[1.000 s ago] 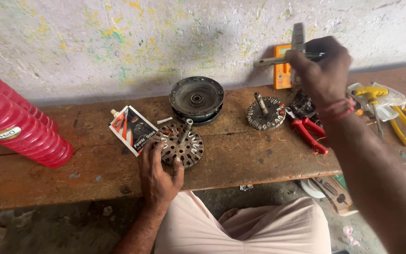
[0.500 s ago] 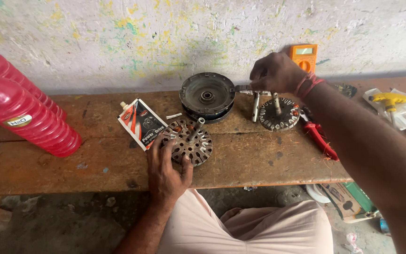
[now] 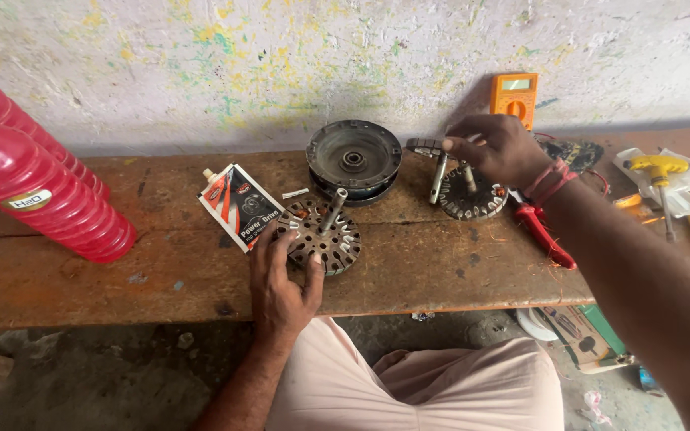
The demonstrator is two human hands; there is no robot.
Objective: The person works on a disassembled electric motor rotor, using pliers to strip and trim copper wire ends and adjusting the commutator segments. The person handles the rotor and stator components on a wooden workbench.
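Right grip point(image 3: 498, 150) half-hiding metal tool point(image 3: 433, 160)

Small repair workshop for electric motors, roughly kept. Worn, stained wooden bench point(image 3: 121, 275) set against a flaking, paint-spattered wall point(image 3: 281, 56), with bare concrete floor point(image 3: 97, 383) below. Along the bench's far edge and right end: dismantled motor parts point(image 3: 353, 160), orange multimeter point(image 3: 513, 97), red-handled pliers point(image 3: 549, 239), yellow-handled tools point(image 3: 680, 187).
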